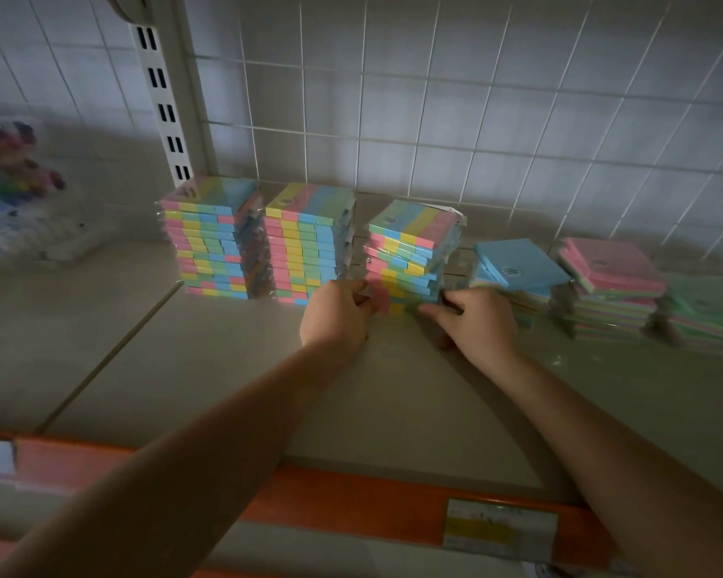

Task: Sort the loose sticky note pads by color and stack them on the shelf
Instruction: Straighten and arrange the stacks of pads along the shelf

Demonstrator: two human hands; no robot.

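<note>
Left hand (337,312): arm reaching forward over the shelf, back of the hand up, fingers curled against the lower left side of the third striped stack, gripping it.

Right hand (474,321): arm likewise extended, fingers curled onto the lower right side of the same stack, thumb pressed to the shelf surface; grasping the stack's base.

Beige metal shelf (184,369): carries all pads, with an orange front rail (351,490) bearing one yellow-and-white price label (499,525).

Multicolour striped sticky note pads, wrapped in clear film: three stacks standing side by side at the rear of the shelf.
- Left striped stack (209,239): tall, tidy, nearest the white slotted upright (161,102).
- Middle striped stack (309,244): tall, tidy, just beside the first.
- Third striped stack (412,252): held between both hands, its upper pads skewed out of line.

Solid-colour pads, three low piles to the right:
- Blue-topped pile (518,262): top pad tilted.
- Pink-topped pile (614,269): untidy, with green and pink edges beneath.
- Green-topped pile (706,314): far right, blurred.

White wire grid back panel (435,98): behind the stacks.

Blurred packet of multicoloured small items (9,168): far left, contents cannot be told.
</note>
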